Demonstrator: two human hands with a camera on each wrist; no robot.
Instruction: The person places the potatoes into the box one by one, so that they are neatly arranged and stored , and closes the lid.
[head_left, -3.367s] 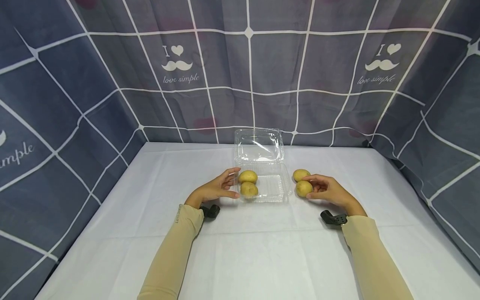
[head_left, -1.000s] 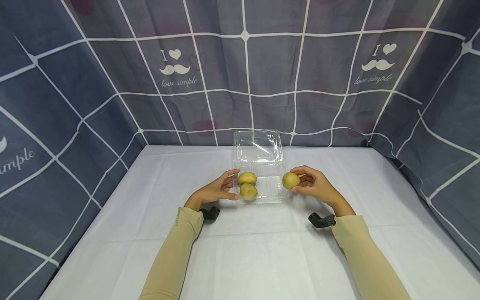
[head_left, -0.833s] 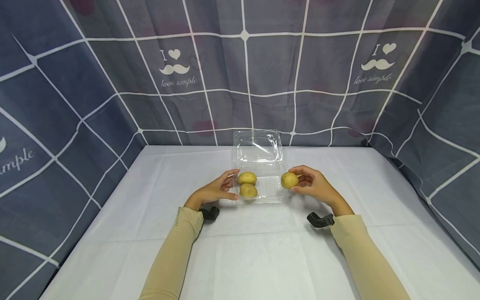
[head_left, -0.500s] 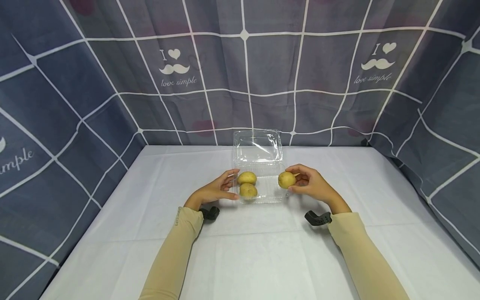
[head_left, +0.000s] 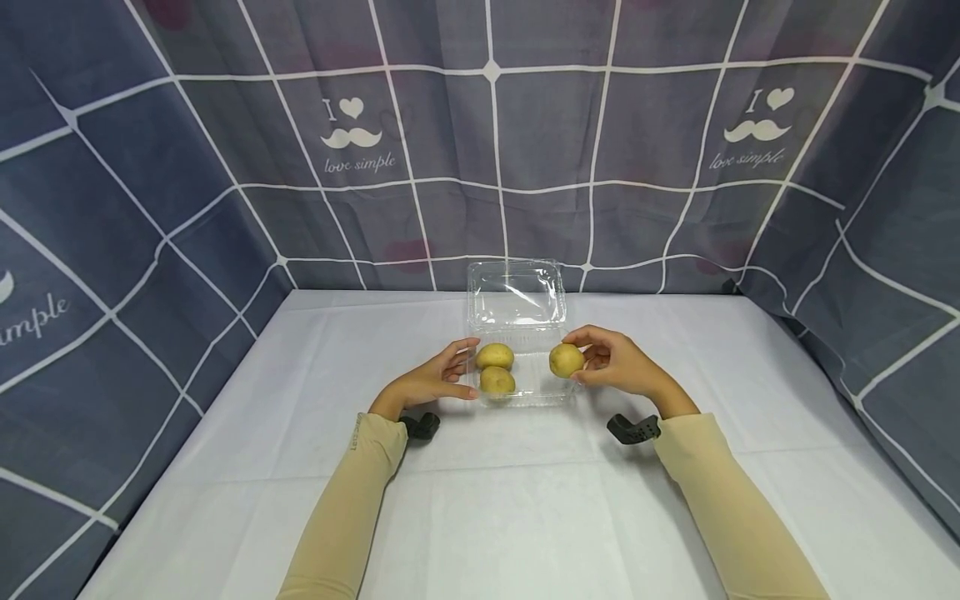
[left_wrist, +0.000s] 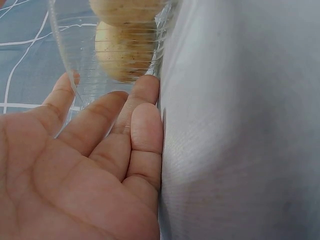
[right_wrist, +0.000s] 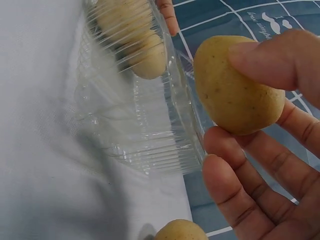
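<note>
A clear plastic clamshell box (head_left: 532, 398) lies on the table with its lid (head_left: 517, 293) folded back. Two potatoes sit at its left end, one rear potato (head_left: 495, 357) and one front potato (head_left: 497, 381). My left hand (head_left: 427, 377) rests at that end with relaxed fingers; in the left wrist view its fingertips (left_wrist: 146, 87) lie right at the ribbed wall. My right hand (head_left: 618, 362) pinches a third potato (right_wrist: 235, 85) between thumb and fingers, over the box's right end. Another potato (right_wrist: 181, 231) shows low in the right wrist view, hidden in the head view.
A white cloth covers the table (head_left: 480, 517). Dark checked curtain (head_left: 547, 125) with white lines closes off the back and both sides. A black wrist camera (head_left: 633, 429) sticks out below the right wrist, and a similar black camera (head_left: 422, 425) below the left.
My right hand has picked up a potato from the table right of the box and carried it left over the box's right end. My left hand has stayed in place.
</note>
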